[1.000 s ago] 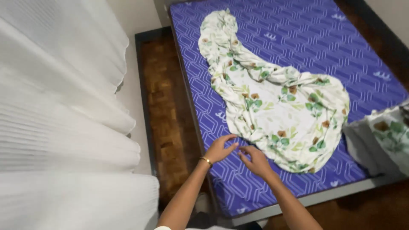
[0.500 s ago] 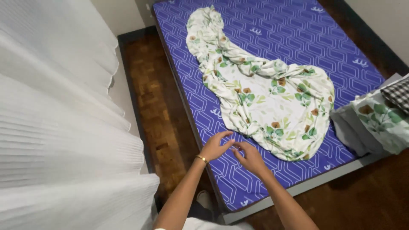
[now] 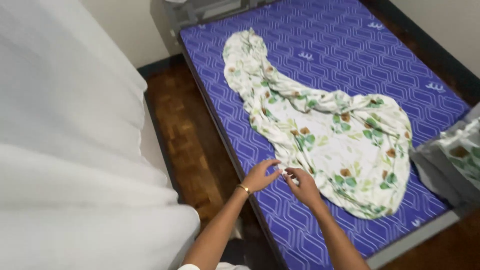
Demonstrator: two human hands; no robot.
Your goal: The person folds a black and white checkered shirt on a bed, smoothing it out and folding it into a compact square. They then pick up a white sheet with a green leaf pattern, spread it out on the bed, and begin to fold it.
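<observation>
Hands (image 3: 282, 180) on crumpled leaf-print sheet (image 3: 325, 130)

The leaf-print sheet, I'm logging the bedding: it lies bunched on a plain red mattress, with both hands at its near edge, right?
Not quite. The head view shows the mattress is blue with a white pattern, not plain red. The leaf-print sheet lies bunched on it, left hand and right hand at its near edge.

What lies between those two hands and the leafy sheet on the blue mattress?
Nothing visible. The left hand and right hand are already at the near edge of the floral sheet, which lies crumpled on the bare mattress.
</observation>
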